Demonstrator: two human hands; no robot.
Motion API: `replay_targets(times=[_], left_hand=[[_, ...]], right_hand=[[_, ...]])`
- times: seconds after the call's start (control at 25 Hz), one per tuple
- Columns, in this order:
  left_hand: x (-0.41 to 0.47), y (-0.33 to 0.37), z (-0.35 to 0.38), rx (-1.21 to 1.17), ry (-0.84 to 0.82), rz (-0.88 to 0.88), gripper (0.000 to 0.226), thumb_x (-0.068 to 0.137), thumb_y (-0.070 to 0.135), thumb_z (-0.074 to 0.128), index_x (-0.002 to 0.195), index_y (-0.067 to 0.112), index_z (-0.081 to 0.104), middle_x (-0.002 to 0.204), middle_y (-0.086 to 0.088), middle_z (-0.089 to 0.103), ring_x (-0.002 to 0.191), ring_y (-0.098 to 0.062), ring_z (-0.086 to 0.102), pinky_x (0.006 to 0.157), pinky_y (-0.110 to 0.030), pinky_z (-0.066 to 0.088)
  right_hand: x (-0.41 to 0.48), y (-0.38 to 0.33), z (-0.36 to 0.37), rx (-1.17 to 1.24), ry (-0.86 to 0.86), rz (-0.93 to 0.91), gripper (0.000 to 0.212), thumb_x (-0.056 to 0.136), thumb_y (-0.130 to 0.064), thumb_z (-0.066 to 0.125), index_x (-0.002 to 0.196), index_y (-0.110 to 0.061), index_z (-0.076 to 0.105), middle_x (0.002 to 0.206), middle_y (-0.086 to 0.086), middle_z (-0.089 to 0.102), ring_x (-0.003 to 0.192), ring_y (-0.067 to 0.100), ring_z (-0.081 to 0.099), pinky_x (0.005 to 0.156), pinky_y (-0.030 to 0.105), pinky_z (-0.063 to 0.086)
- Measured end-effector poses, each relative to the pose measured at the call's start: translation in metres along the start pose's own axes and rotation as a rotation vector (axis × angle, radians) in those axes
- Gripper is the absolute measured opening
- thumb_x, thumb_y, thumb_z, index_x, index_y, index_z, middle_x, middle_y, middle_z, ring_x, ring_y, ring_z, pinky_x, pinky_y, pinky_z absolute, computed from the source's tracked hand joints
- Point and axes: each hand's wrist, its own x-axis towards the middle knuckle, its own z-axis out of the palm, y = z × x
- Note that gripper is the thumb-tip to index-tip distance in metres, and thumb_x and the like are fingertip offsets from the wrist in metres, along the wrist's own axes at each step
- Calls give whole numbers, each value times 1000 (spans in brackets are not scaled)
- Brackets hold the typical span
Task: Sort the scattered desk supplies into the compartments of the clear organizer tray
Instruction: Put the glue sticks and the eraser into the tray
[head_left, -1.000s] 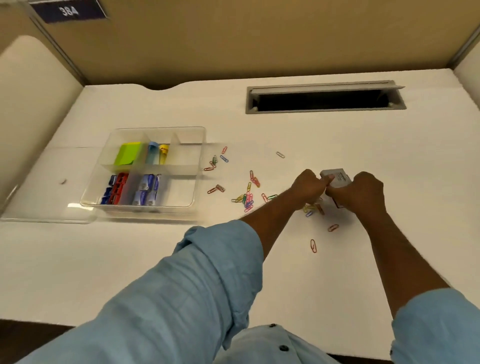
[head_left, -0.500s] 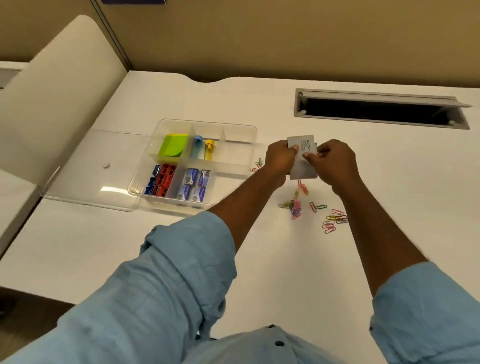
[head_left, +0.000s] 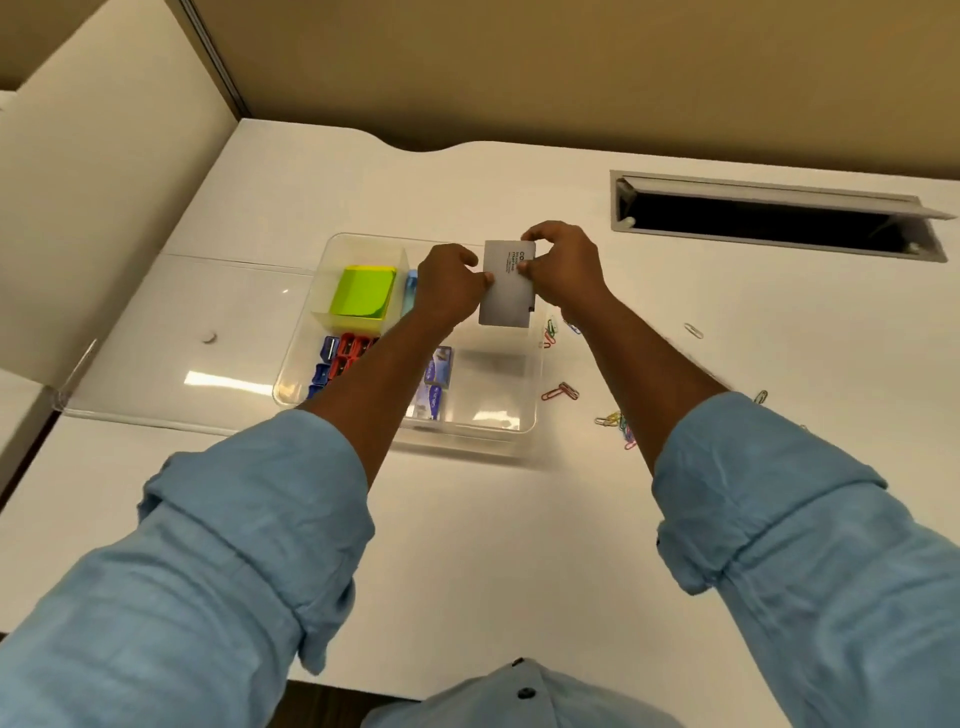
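Head view, change: box (head_left: 506, 299) lifted away from the clips (head_left: 618, 423) on the desk (head_left: 519, 519) and carried left; now held up over the right side of the tray (head_left: 530, 410), clear of its floor.
Grip: left hand (head_left: 449, 283) pinching the box's left edge; right hand (head_left: 563, 265) pinching its top right corner between thumb and fingers.
Meaning: probably about to set the box down, or tip it out, into one of the bare right compartments (front right one shows nothing inside).
Left to do: clips scattered right of the tray, none seen in it.
Already sorted: green notes (head_left: 363, 297) back left, sharpeners (head_left: 343, 356) front left, staple packs (head_left: 434, 387) front middle.
Hidden: back right compartment behind the box; middle compartments crossed by the left forearm.
Hard to tell: whether the box is open or what it holds; print part-covered by right fingers, too small to read.
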Motion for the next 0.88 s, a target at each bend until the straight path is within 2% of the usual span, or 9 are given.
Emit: replay_targets(times=[0.16,0.24,0.36,0.6,0.88], left_hand=[[11,-17,-8,156,-10,62,25,86,12,65,111,8,66,112,-12,68,106,-25,62,94,-30,47],[12,-22,-7,202,-21,104,23,86,11,65,108,7,67,110,-13,69,106,-25,62,94,-30,46],[12,-26,-4,234,-41,144,24,86,11,65,109,5,66,111,-14,67,107,-25,60,96,-31,45],[8,-22,4,308,-38,187,30,87,15,64,115,5,64,118,-13,65,111,-25,58,97,-30,44],[7,-21,8,420,-79,218,36,87,16,64,121,4,61,121,-14,63,115,-27,56,102,-30,37]], right_hand=[[7,2,18,-146,7,8,25,84,-4,62,106,-14,61,113,10,63,93,24,63,54,22,45],[8,6,23,-208,0,8,25,85,-3,58,107,-14,59,111,11,63,93,26,63,61,29,51],[8,9,31,-332,-28,13,25,86,-5,57,110,-11,58,112,12,62,94,25,61,68,34,52],[12,4,42,-676,-145,-80,20,87,-5,60,107,-5,61,110,13,64,99,26,62,72,27,43],[5,8,55,-680,-202,-132,25,87,-4,60,112,-4,60,111,13,62,100,26,63,72,27,43]])
